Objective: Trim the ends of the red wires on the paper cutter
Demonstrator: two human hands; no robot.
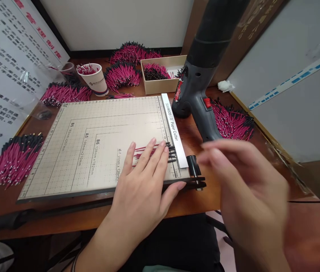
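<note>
My left hand (144, 181) lies flat with its fingers stretched out on a paper cutter (108, 113). Under its fingertips are several thin red wires with black ends (172, 154), lined up near the white strip (173, 130) along the board's right edge. The cutter's black blade arm (15, 219) is lowered away from the board, along the table's front edge. To the right, my right hand (247, 189) is raised above the table, slightly blurred, thumb and fingers pinched together. Whatever may be between those fingertips cannot be made out.
A grey pistol-grip power tool (202, 94) stands right of the cutter. Bundles of red-and-black wires (19, 158) lie around the board, with another heap (230, 119) at right. Behind stand a paper cup (94, 80) of wire pieces and a cardboard box (160, 87) holding wires.
</note>
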